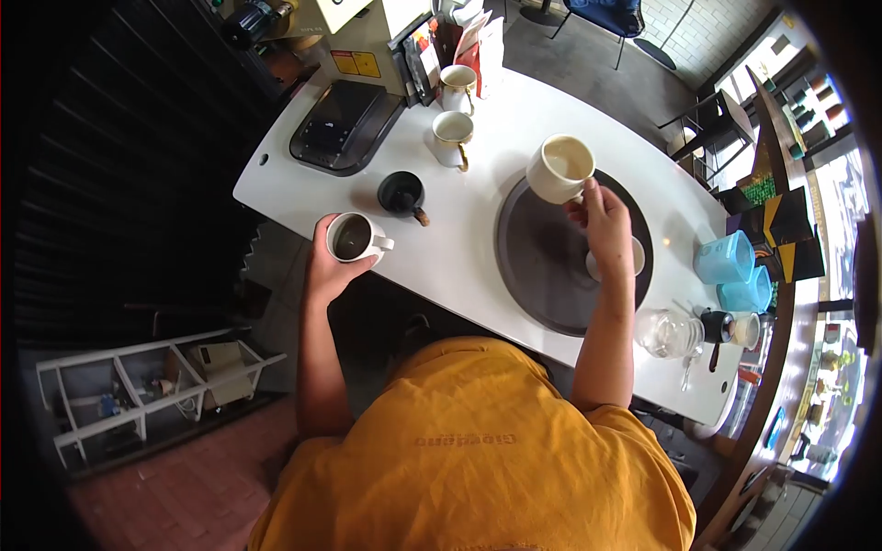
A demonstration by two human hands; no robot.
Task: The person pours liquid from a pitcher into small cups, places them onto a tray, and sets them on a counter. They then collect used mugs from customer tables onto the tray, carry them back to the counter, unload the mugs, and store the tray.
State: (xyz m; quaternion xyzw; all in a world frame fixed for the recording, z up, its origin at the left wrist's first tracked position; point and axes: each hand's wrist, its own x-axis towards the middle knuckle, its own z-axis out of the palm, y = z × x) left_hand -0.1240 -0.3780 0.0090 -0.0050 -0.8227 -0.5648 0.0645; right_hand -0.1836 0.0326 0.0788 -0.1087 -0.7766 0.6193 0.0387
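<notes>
My left hand [333,266] is wrapped round a white mug [353,236] with dark liquid inside, at the table's near edge. My right hand [602,219] grips a cream cup [558,173] by its handle side, raised above a round dark tray [537,248]. The inside of this cup looks pale brown. On the tray another white cup [638,256] is partly hidden behind my right forearm. Just beyond the left mug stands a small black vessel [401,191] with a wooden handle. Two white mugs with gold handles, a nearer mug [452,140] and a farther mug [457,89], stand at the back.
The white table [459,239] carries a black flat device [340,129] at the left and several bags [478,50] behind the mugs. Blue containers [726,259] and a clear glass jug [668,332] stand at the right. A shelf frame [138,386] is low at the left.
</notes>
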